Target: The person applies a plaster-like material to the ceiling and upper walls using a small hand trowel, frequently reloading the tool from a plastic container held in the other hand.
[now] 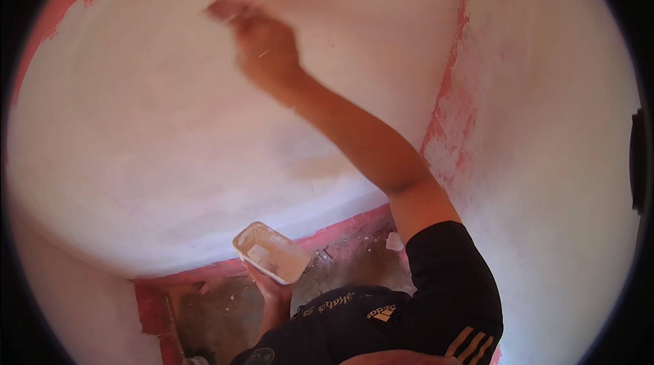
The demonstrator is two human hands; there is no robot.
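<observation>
At the lower middle, my left hand point(271, 288) holds up a rectangular plastic tub point(294, 261) from below. Its inside is smeared with whitish material, and a paler patch lies at the bottom. My right arm reaches far up across the wall point(170, 126), which is coated whitish with faint pink showing through. The right hand point(269, 51) is closed at the wall's upper part. In its fingers is a small reddish-brown tool point(228, 10), too smeared by motion to name its kind.
A corner with a rough red strip point(453, 92) separates this wall from a patchily whitened side wall point(552, 160). Red paint runs along the wall's foot point(347, 224). On the dark, stained floor point(231, 317) lie a small white piece point(394, 241) and bits of debris.
</observation>
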